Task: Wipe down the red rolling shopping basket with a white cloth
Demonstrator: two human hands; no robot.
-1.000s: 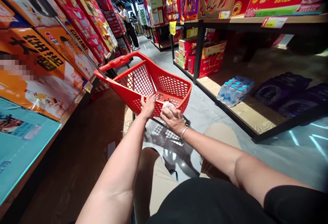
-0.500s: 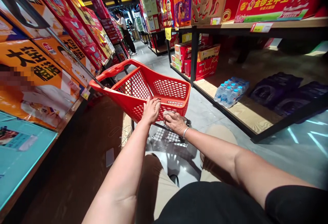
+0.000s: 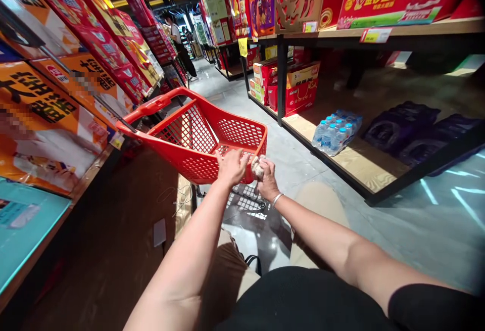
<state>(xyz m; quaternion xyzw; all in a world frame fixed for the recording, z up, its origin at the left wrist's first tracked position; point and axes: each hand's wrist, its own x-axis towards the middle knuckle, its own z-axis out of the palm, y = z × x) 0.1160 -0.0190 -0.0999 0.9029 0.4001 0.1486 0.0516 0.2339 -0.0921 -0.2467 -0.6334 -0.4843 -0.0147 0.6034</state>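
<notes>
A red plastic shopping cart [image 3: 182, 155] with lattice walls stands in front of me, its handle toward the left. My left hand [image 3: 232, 167] is on the near rim by the front corner, fingers hooked over the edge. Beside that corner, my right hand [image 3: 267, 179] is closed around a crumpled off-white cloth [image 3: 257, 168], which is close to the cart's front end. Inside the cart, the visible red floor holds no goods. Part of the near wall is hidden behind my left hand.
Boxed goods [image 3: 49, 93] line a shelf at left. On the right, a low wooden shelf [image 3: 379, 174] bears a pack of water bottles [image 3: 337, 131] and dark purple packs [image 3: 403, 124]. A person [image 3: 178, 43] stands farther down the aisle. A white rectangular object [image 3: 159, 233] lies at lower left.
The cart has shifted left in view, and my left hand is nearer its front corner. My right hand has risen and turned, bringing the cloth into clearer sight.
</notes>
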